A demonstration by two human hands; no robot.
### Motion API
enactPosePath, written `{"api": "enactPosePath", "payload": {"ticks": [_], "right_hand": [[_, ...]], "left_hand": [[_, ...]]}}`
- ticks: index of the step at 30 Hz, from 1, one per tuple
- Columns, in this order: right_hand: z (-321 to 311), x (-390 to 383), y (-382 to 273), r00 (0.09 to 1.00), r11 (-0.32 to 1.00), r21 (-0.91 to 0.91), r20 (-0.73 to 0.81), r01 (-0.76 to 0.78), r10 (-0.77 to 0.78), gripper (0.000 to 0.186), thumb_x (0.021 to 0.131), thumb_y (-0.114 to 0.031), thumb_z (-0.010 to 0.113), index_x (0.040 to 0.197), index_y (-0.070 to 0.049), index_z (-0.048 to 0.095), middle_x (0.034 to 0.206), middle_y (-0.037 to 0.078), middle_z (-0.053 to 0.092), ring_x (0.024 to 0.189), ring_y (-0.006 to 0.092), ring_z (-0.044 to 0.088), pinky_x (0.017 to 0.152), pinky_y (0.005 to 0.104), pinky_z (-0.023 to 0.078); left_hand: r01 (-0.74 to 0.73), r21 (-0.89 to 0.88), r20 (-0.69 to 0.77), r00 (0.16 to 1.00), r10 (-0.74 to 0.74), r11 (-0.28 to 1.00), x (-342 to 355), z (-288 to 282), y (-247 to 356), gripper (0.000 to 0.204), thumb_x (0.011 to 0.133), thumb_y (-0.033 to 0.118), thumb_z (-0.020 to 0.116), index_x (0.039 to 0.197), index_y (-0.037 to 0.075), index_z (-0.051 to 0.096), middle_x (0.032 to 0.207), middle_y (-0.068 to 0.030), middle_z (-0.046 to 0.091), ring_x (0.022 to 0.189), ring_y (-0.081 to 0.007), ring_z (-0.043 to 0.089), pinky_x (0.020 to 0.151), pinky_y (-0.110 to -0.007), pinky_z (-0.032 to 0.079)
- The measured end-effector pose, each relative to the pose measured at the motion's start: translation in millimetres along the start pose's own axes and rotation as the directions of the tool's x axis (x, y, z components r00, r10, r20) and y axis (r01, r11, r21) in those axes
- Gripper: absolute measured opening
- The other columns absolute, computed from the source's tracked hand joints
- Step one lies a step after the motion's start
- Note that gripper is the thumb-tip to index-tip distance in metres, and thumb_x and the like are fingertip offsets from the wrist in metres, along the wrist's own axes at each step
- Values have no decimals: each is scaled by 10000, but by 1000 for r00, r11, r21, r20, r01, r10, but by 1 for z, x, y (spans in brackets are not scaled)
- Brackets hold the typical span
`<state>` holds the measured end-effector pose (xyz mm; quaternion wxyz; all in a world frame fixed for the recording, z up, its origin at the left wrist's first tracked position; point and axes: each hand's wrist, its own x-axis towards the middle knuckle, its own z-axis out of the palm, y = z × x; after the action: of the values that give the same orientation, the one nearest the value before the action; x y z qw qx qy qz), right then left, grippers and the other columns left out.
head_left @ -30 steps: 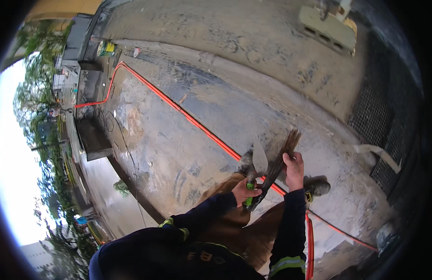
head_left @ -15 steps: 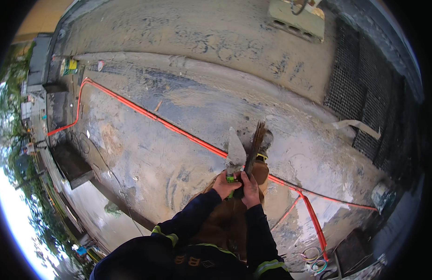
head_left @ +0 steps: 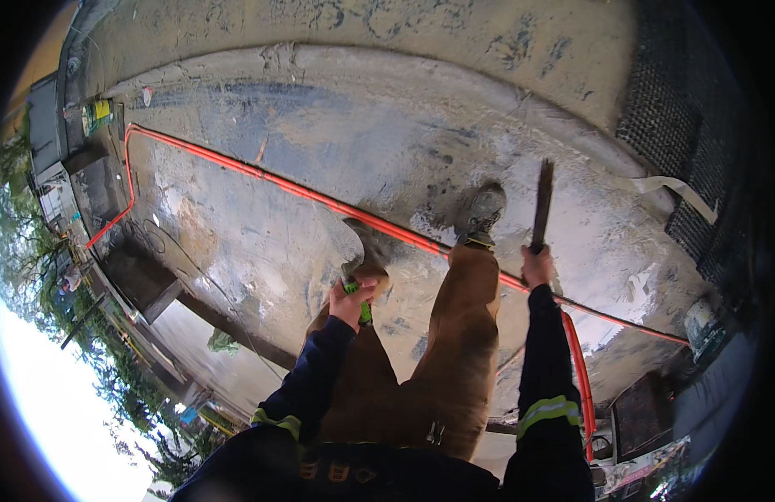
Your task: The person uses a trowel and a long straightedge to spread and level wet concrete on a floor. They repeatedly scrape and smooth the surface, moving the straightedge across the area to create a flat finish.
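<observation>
My left hand [head_left: 347, 304] is closed round the green handle of a trowel [head_left: 351, 286]. Its grey blade points away from me, above my left boot, and blends partly into the wet floor behind it. Off to the right, my right hand [head_left: 536, 266] grips the lower end of a long, narrow, dark brown brush [head_left: 543, 205], seen nearly edge-on and pointing away from me. The two tools are well apart. Below them are my brown trousers [head_left: 458, 335] and my right boot [head_left: 486, 209].
Orange-red conduits [head_left: 320, 198] cross the concrete floor [head_left: 270, 259] beneath me and branch near the right. A raised mortar ridge [head_left: 421, 74] curves across the far side. Black mesh panels [head_left: 659, 117] stand far right, a bucket [head_left: 703, 322] at the right edge, another bucket [head_left: 96, 115] far left.
My hands were close together with both tools side by side; now they are apart. The brush has moved right, the trowel left and lower. My legs have spread.
</observation>
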<state>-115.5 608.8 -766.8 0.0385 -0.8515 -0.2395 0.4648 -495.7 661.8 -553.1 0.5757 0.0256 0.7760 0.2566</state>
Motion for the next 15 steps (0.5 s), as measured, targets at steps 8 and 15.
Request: {"api": "enactPosePath", "payload": {"ticks": [8, 15], "right_hand": [[69, 166, -39, 933, 528, 822, 11, -214, 360, 222, 837, -241, 577, 781, -54, 470, 574, 74, 453, 451, 221, 505, 377, 346, 419], [417, 47, -283, 976, 976, -6, 6, 219, -219, 481, 811, -310, 551, 1115, 43, 432, 896, 270, 606, 907, 394, 589, 788, 441, 464]], "left_hand": [[-35, 47, -16, 999, 36, 998, 150, -97, -57, 288, 628, -104, 596, 822, 75, 483, 803, -65, 598, 750, -137, 556, 648, -265, 450], [57, -105, -139, 988, -71, 993, 228, -177, -42, 244, 650, -85, 594, 793, 82, 488, 798, -64, 603, 649, -131, 536, 604, -253, 437]]}}
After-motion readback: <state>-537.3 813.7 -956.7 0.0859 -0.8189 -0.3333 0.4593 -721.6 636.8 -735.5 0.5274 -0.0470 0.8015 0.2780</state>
